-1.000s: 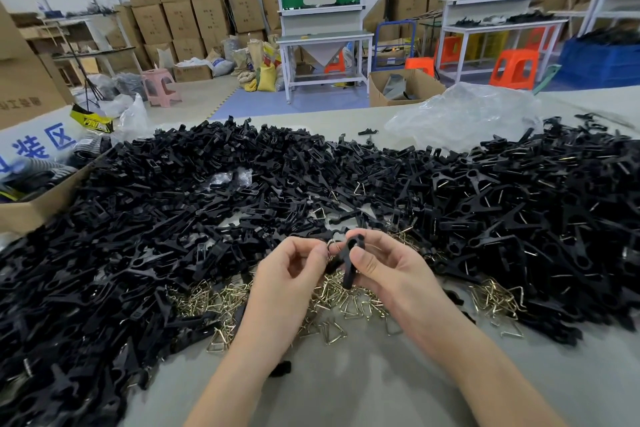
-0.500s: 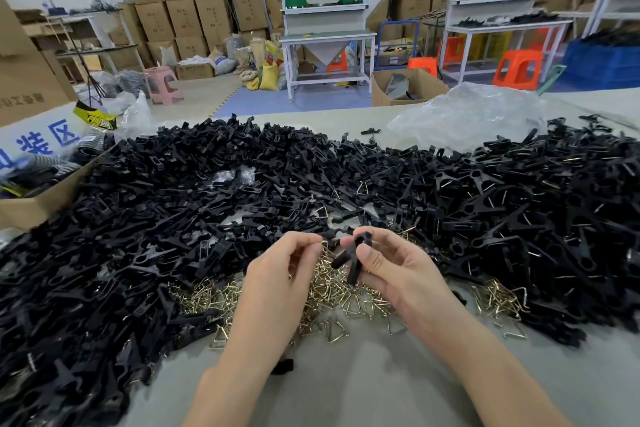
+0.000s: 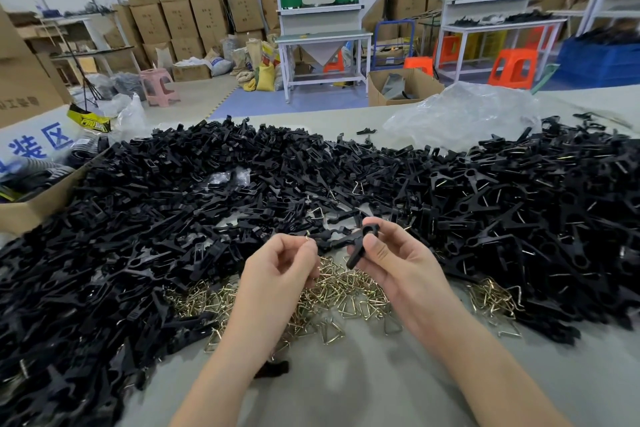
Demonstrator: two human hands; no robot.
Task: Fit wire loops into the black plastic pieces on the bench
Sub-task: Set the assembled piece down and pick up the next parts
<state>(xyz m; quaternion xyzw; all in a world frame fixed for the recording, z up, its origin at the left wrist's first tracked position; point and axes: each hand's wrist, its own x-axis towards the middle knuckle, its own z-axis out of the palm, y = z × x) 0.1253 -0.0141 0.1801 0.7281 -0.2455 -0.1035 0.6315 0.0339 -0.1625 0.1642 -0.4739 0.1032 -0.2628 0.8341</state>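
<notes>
- Left hand (image 3: 280, 267): above the near bench, fingers curled in, thumb and forefinger pinched together on a wire loop (image 3: 307, 237). Only a small brass glint of it shows at the fingertips.
- Right hand (image 3: 398, 263): just beside the left, thumb and curled fingers gripping a black piece (image 3: 360, 246).
- Black piece: held in the air between the two hands, tilted, hooked end up by the right forefinger, lower end pointing down at the loop heap. Its left arm reaches toward the left fingertips; whether it touches the wire loop I cannot tell.
- Loop heap (image 3: 346, 291): brass-coloured triangular loops, loose on the bench directly under both hands.
- Second loop heap (image 3: 491, 298): smaller, to the right, against the edge of the black pile.
- Black pile (image 3: 156, 225): a very large spread of black pieces, covering the bench from left edge to right edge, behind and on both sides of the hands. Some at right show wire fitted.
- Bench (image 3: 346, 388): pale grey top, bare patch nearest the person.
- Stray black bit (image 3: 273, 368): alone on the bare patch, by the left forearm.
- Plastic bag (image 3: 460, 114): clear, crumpled, far right of bench.
- Carton (image 3: 34, 208): open, at left edge.
- Orange stool (image 3: 512, 68): on the floor beyond.
</notes>
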